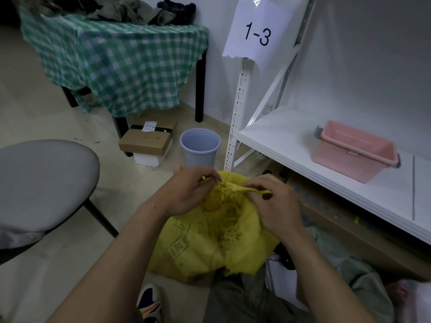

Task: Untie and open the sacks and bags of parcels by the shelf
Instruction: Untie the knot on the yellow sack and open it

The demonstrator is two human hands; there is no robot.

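The yellow sack (210, 243), seemingly soft, light woven stuff, is slumping on the near floor while the left hand (186, 194) and right hand (275, 206) are pinching its frayed tied neck (229, 187), likely the best hold, left of the shelf (291, 141) beyond.

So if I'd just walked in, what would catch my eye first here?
The yellow woven sack on the floor at centre, its frayed, bunched neck pinched by the left hand and right hand. Next, the paper sign reading 1-3 on the white shelf post at upper right, and the pink plastic bin on the shelf board. The green checked tablecloth fills the upper left.
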